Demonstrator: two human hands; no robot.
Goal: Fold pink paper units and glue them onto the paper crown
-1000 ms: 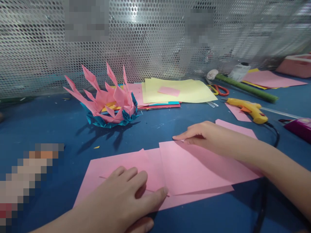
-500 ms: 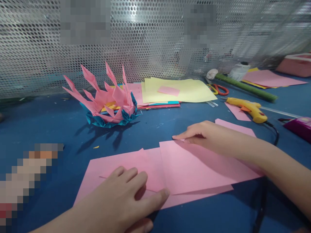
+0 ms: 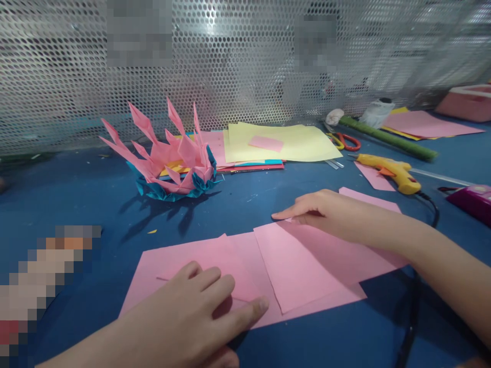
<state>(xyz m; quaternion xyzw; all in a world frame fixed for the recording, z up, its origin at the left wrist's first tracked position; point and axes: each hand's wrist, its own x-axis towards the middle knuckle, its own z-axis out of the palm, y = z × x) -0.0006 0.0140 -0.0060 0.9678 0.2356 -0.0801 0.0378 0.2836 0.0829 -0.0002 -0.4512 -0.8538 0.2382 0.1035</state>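
Note:
My right hand (image 3: pixel 320 212) pinches the top edge of a pink paper sheet (image 3: pixel 287 276), with its index finger stretched along the table. That sheet lies tilted over a larger pink sheet (image 3: pixel 138 273). Spread with bent fingers, my left hand (image 3: pixel 207 306) presses on the larger sheet and on a smaller pink piece (image 3: pixel 215 250) lying on it. Under my right wrist, another pink paper edge (image 3: pixel 368 198) shows. Behind the papers stands a folded pink and blue paper flower (image 3: pixel 180 168) with pointed petals.
Coloured paper (image 3: pixel 287 140) is stacked by the perforated metal screen (image 3: pixel 238 76). On the right lie a yellow glue gun (image 3: pixel 399 171) with a cord, scissors (image 3: pixel 348 141), a green stick (image 3: pixel 387 138) and a purple object (image 3: pixel 473 204). A blurred-out area covers the left edge.
The pink sheet in my right hand has turned slightly: its lower left corner has moved right and its right side up. My left hand has barely moved.

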